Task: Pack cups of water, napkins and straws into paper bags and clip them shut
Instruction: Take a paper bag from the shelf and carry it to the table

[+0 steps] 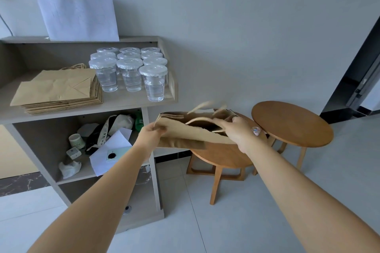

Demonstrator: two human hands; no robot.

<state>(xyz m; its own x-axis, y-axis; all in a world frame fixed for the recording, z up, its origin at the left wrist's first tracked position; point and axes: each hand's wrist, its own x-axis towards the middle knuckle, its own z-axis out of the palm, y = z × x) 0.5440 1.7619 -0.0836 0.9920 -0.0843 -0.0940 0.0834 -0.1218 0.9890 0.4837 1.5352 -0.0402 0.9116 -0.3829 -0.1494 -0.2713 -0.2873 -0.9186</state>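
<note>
While both arms reach forward, the scene reads as follows, largest thing first.

Shelf unit (115, 107): grey, against the wall, with an upper shelf and a cluttered lower shelf.
Round bench (224, 156): wooden, just right of the shelf unit, under the held bag; a second round bench (292, 123) stands close beside it to the right.
Paper sheet (78, 14): white, leaning on the wall atop the shelf unit.
Stack of bags (55, 90): flat brown paper bags with twine handles, on the left of the upper shelf.
Held bag (189, 131): brown paper, in the air above the near round bench, mouth partly open, handles blurred.
Cups of water (129, 68): clear, lidded, grouped in rows on the right of the upper shelf, just beside the stack of bags.
Left hand (150, 135): its grip pinches the left edge of the held bag's mouth.
Right hand (238, 131): fingers curled over the bag's right rim near the handles, pulling it apart from the left side.
Lower shelf clutter (102, 139): papers, a strap, a small cup, a phone.
Small patterned thing (256, 130): just beside the right hand; I cannot tell what it is.
</note>
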